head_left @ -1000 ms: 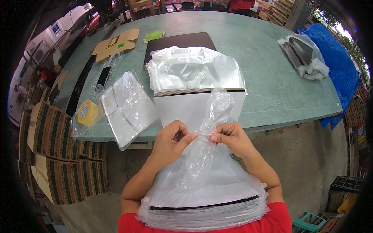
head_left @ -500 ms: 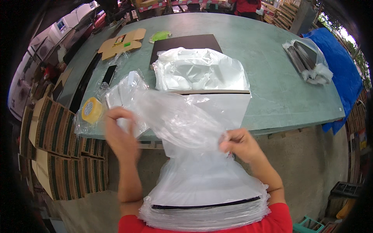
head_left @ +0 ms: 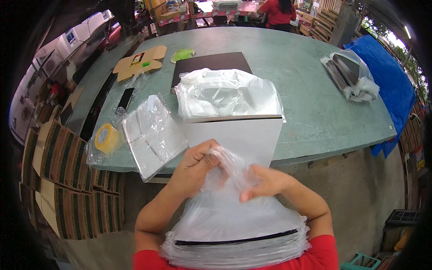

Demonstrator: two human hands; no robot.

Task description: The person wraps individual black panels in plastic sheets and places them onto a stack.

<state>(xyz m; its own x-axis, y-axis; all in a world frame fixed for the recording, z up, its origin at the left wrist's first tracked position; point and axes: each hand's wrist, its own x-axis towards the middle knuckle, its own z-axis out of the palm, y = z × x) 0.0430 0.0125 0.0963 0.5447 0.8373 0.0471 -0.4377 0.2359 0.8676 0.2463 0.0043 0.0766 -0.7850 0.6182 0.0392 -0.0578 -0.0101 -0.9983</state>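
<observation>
Between my hands, over my lap, a clear plastic bag (head_left: 233,164) is bunched up. My left hand (head_left: 194,168) is closed, pinching its upper left part. On the other side my right hand (head_left: 270,181) is closed around the plastic; some of its fingers are hidden behind the film. Below lies a thick stack of clear plastic bags (head_left: 238,252) against my body, with a dark strip across it. Just ahead, a pile of white sheets or boards (head_left: 229,135) shows its front face at the table edge. Crumpled clear plastic (head_left: 229,92) covers its top.
On the green table (head_left: 310,112) are a dark flat board (head_left: 216,63), a plastic-wrapped white pack (head_left: 155,135), yellow tape (head_left: 106,138), a phone-like black slab (head_left: 125,100), flattened cardboard (head_left: 140,62) and a bagged bundle (head_left: 348,74). Cartons (head_left: 76,180) stand at left. Someone in red (head_left: 276,13) is beyond.
My hands have come together over my lap. The bag, stretched wide between them before, is now gathered. My left hand moved right and away from the wrapped pack.
</observation>
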